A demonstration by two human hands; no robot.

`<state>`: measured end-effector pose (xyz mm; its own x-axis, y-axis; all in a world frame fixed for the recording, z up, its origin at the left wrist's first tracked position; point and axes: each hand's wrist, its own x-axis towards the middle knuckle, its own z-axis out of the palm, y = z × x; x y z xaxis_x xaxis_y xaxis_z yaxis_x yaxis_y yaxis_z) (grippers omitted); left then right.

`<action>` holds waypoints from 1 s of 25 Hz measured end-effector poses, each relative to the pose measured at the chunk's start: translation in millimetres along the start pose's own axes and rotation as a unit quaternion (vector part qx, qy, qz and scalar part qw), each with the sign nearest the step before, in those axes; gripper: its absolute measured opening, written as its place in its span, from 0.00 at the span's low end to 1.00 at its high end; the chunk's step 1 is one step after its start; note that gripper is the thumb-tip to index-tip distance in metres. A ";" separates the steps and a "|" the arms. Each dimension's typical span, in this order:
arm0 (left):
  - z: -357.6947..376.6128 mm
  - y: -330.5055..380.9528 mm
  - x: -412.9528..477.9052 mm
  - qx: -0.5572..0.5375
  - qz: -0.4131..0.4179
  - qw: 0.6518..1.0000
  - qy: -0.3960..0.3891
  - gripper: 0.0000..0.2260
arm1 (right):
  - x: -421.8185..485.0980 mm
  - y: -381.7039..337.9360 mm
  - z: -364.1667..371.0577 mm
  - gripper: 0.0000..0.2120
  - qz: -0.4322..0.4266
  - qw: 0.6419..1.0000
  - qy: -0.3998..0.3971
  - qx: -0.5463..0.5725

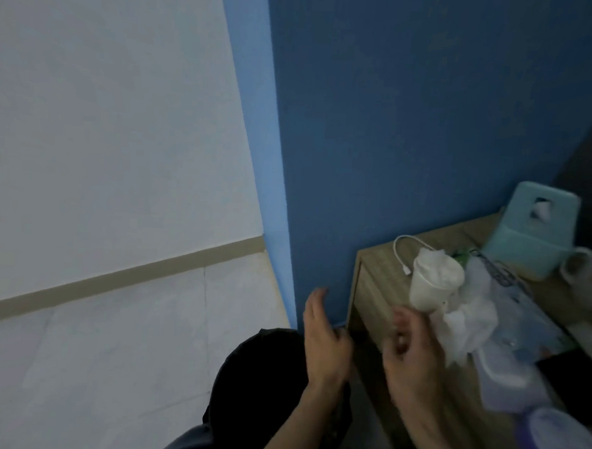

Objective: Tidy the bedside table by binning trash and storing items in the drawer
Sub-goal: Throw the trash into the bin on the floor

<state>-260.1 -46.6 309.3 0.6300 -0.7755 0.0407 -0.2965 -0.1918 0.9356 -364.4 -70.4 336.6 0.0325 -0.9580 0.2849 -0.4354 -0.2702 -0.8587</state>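
Head view: looking down at a wooden desk (381, 263) standing against a blue wall (413, 110), crowded with clutter. Showing on it: a white paper cup (434, 283) stuffed with tissue, a white cable (401, 252) looping behind it, crumpled clear plastic wrap (467, 322) just beside the cup, a mint tissue box (534, 233) at the back, and 2 purple-lidded tubs (532, 408) near the front edge. Sitting on the floor below, left of the desk: a black bin (262, 377).

Left hand (326, 342) hovering over the bin, fingers (314, 301) relaxed and released, holding nothing. Right hand (415, 350) reaching toward the cup and wrap, blurred, fingers loosely curled, seemingly grasping nothing yet, though hard telling for sure.

Risking from here: tipping the light, top-heavy cup off the desk edge with a hasty reach; snagging the cable while dragging the wrap; dropping loose tissue beside the bin instead of inside.
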 end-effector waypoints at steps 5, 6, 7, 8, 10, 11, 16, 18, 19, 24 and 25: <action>61.6 100.1 30.0 0.039 0.156 0.974 -0.160 0.31 | 72.5 18.0 -82.8 0.40 -0.071 0.962 0.016 -0.262; 71.3 107.2 35.7 0.081 0.145 0.964 -0.207 0.31 | 83.8 31.7 -86.1 0.46 -0.029 0.946 -0.065 -0.317; 80.2 111.0 40.7 0.133 0.131 0.952 -0.244 0.30 | 91.4 43.2 -88.4 0.47 0.011 0.926 -0.134 -0.352; 88.4 111.7 45.0 0.183 0.119 0.939 -0.267 0.27 | 96.5 54.1 -90.1 0.41 0.035 0.910 -0.175 -0.374; 98.7 108.7 49.5 0.240 0.111 0.923 -0.278 0.21 | 102.0 71.1 -89.4 0.22 0.013 0.897 -0.193 -0.397; 101.2 106.3 50.1 0.247 0.111 0.923 -0.272 0.18 | 104.0 75.4 -89.6 0.15 -0.006 0.899 -0.188 -0.396; 93.3 97.4 45.1 0.204 0.096 0.944 -0.239 0.15 | 108.1 69.3 -92.8 0.03 -0.037 0.958 -0.103 -0.264; 70.8 97.4 41.8 0.174 0.088 0.963 -0.185 0.17 | 98.7 45.0 -83.7 0.04 -0.081 0.974 -0.058 -0.203; 53.7 94.4 40.4 0.159 0.083 0.973 -0.142 0.17 | 94.0 31.4 -71.2 0.04 -0.087 0.981 -0.064 -0.163; -49.4 26.6 26.5 0.145 0.006 0.989 0.008 0.19 | 52.3 -0.2 27.7 0.07 -0.021 0.976 -0.218 -0.013; -65.8 4.2 20.3 0.146 -0.025 0.989 0.014 0.20 | 39.5 3.5 48.4 0.07 -0.008 0.971 -0.241 -0.007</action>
<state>-201.3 -23.6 337.1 0.6677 -0.7444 0.0102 -0.4557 -0.3978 0.7963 -321.2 -113.8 324.2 0.4538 -0.8889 0.0628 -0.4435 -0.2864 -0.8493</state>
